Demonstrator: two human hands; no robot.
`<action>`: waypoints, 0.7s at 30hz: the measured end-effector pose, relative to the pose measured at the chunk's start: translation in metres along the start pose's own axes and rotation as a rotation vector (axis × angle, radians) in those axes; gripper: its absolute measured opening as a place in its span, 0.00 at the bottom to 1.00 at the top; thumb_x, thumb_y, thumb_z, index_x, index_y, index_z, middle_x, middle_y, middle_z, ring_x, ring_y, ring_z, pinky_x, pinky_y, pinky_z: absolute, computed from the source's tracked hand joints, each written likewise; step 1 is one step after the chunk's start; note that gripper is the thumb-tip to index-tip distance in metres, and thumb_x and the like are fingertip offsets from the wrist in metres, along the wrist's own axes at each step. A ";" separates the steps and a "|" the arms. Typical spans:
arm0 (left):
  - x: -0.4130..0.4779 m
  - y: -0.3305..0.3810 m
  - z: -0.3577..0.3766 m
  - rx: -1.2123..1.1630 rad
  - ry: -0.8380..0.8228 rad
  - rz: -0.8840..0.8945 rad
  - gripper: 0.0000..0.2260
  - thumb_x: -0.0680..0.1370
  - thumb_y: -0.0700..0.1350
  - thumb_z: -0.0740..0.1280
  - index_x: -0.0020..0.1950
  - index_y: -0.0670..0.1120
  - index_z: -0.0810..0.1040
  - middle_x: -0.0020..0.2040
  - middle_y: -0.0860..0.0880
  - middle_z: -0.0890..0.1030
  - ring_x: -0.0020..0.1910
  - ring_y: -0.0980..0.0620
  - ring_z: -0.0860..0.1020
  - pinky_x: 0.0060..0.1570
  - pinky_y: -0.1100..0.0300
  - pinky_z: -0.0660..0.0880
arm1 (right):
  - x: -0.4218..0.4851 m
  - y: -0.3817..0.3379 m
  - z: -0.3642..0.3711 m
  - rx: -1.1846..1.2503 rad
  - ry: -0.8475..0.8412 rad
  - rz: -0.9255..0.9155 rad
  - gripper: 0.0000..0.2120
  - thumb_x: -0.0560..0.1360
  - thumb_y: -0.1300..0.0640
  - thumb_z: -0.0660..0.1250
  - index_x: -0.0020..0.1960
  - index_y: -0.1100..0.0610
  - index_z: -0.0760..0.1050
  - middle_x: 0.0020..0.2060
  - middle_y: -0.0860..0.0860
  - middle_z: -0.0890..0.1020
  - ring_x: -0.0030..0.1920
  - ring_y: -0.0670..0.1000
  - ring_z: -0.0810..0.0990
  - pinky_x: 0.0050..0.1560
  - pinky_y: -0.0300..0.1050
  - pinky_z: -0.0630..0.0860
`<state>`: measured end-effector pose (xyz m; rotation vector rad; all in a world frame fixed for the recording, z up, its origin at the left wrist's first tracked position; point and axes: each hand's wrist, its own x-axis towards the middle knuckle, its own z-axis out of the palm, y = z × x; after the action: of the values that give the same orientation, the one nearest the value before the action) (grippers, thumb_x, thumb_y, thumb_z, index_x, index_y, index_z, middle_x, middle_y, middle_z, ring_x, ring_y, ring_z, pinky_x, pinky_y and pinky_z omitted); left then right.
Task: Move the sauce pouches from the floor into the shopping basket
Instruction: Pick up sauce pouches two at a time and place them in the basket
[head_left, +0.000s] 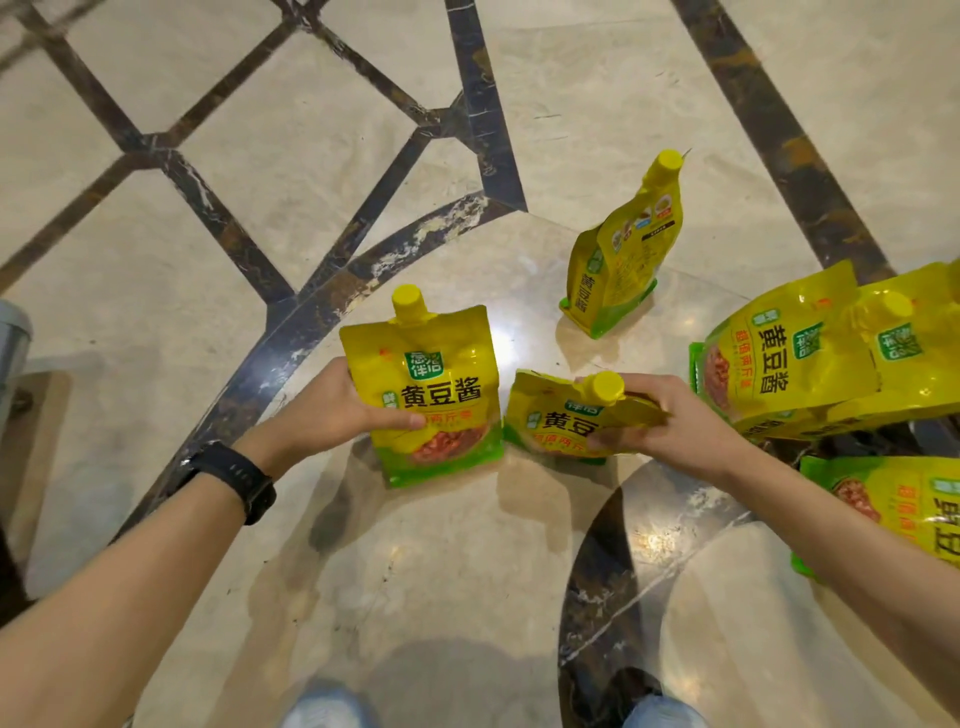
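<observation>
Sauce pouches (621, 260) on glossy beige marble floor (322, 171), dark inlaid bands (483, 104)

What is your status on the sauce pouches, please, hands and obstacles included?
Left hand holds first pouch upright. Right hand grips second pouch near its cap. Third pouch standing on floor, pile at right. Nothing in the way; basket not seen.

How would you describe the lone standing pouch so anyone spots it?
Find the dark curved band in the marble floor. Inside it, beyond the right hand, one yellow pouch stands. It alone touches no hand or pouch and shows its back panel.
</observation>
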<state>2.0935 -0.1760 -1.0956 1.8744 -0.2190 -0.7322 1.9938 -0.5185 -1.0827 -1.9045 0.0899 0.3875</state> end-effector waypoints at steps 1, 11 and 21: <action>-0.002 0.001 -0.001 -0.026 -0.050 -0.049 0.26 0.67 0.42 0.79 0.64 0.55 0.78 0.57 0.56 0.85 0.56 0.56 0.84 0.57 0.57 0.79 | 0.001 0.000 -0.001 0.012 0.002 0.000 0.20 0.68 0.65 0.78 0.58 0.54 0.82 0.50 0.46 0.87 0.51 0.45 0.85 0.49 0.36 0.79; -0.019 -0.038 0.040 -0.144 -0.060 -0.262 0.12 0.77 0.43 0.73 0.59 0.53 0.79 0.49 0.59 0.87 0.48 0.57 0.85 0.41 0.68 0.80 | 0.012 -0.010 -0.009 -0.010 -0.002 0.033 0.10 0.71 0.63 0.76 0.50 0.53 0.84 0.46 0.46 0.87 0.48 0.43 0.84 0.45 0.36 0.80; -0.020 -0.059 0.052 -0.163 0.075 -0.242 0.21 0.73 0.45 0.77 0.63 0.48 0.77 0.53 0.53 0.87 0.50 0.54 0.86 0.42 0.65 0.80 | 0.039 -0.018 -0.024 0.090 -0.259 0.397 0.23 0.64 0.56 0.75 0.59 0.48 0.77 0.53 0.47 0.86 0.55 0.52 0.84 0.59 0.50 0.79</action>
<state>2.0365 -0.1817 -1.1535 1.7853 0.1154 -0.8158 2.0399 -0.5293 -1.0714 -1.7285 0.3104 0.8798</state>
